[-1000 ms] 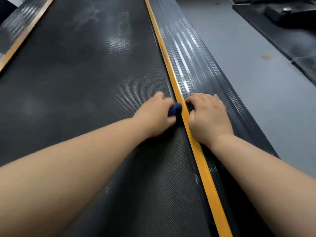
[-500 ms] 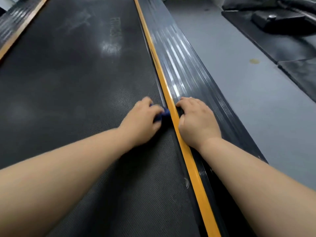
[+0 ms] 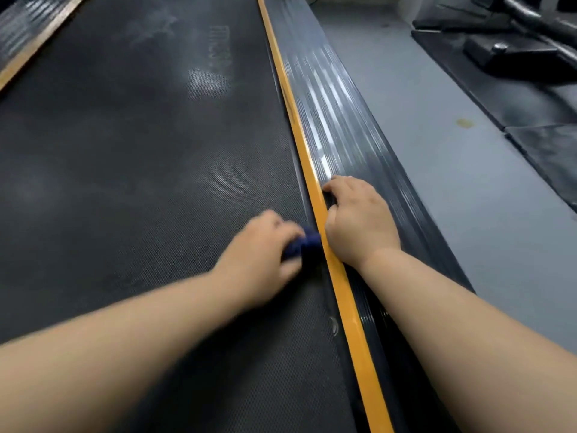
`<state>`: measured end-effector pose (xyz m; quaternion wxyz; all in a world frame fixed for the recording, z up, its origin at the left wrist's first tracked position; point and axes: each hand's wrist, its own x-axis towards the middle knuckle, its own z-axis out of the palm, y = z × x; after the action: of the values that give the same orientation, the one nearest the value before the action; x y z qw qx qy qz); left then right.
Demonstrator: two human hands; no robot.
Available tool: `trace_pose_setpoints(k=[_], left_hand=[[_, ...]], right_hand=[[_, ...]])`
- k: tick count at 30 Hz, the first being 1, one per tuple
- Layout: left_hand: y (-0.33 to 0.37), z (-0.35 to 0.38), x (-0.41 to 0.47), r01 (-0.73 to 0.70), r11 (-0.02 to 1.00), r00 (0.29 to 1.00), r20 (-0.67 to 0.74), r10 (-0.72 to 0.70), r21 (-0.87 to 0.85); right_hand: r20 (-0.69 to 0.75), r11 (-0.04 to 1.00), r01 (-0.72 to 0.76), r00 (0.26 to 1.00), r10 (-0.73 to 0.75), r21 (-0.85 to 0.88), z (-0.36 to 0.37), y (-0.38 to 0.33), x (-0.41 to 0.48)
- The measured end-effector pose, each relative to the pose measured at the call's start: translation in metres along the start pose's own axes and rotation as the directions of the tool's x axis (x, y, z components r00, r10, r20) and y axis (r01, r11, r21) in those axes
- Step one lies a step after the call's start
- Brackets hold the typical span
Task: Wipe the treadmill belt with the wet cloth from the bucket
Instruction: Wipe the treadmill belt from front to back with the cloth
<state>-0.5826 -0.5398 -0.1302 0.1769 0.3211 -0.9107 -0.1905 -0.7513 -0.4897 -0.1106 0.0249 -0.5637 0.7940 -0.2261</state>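
Note:
The dark textured treadmill belt (image 3: 140,157) fills the left and middle of the head view. My left hand (image 3: 262,257) is closed around a bunched dark blue cloth (image 3: 304,245) and presses it on the belt's right edge, right beside the yellow strip (image 3: 312,182). My right hand (image 3: 359,220) rests on the ribbed black side rail (image 3: 349,132), fingers curled over the rail's inner edge at the yellow strip. Most of the cloth is hidden under my left hand. No bucket is in view.
Grey floor (image 3: 452,182) runs along the right of the rail. Black mats and the base of another machine (image 3: 515,54) lie at the far right. A second yellow-edged rail (image 3: 28,42) borders the belt at the top left.
My left hand has slid the blue cloth back toward me along the belt's right edge. My right hand has stayed on the side rail, now ahead of the left hand.

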Motion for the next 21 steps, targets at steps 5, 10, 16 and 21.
trace_pose_setpoints(k=[5,10,16,21], left_hand=[[-0.026,-0.02,0.011,0.047,0.99,0.999,-0.01,-0.046,0.135],[-0.031,-0.016,0.043,0.342,0.93,0.933,-0.17,-0.318,0.138],[-0.015,-0.02,0.046,-0.03,0.991,0.994,0.112,0.016,0.128],[-0.051,-0.009,0.125,0.16,0.968,0.986,-0.066,-0.15,0.191]], right_hand=[[0.033,1.0,0.007,0.999,-0.007,-0.014,-0.001,-0.002,-0.001],[0.04,1.0,0.007,0.999,-0.007,-0.005,-0.001,-0.002,0.0],[0.09,1.0,0.015,0.996,-0.014,-0.01,-0.004,0.0,0.0],[0.054,0.999,0.029,0.998,-0.029,-0.013,-0.002,0.002,0.002]])
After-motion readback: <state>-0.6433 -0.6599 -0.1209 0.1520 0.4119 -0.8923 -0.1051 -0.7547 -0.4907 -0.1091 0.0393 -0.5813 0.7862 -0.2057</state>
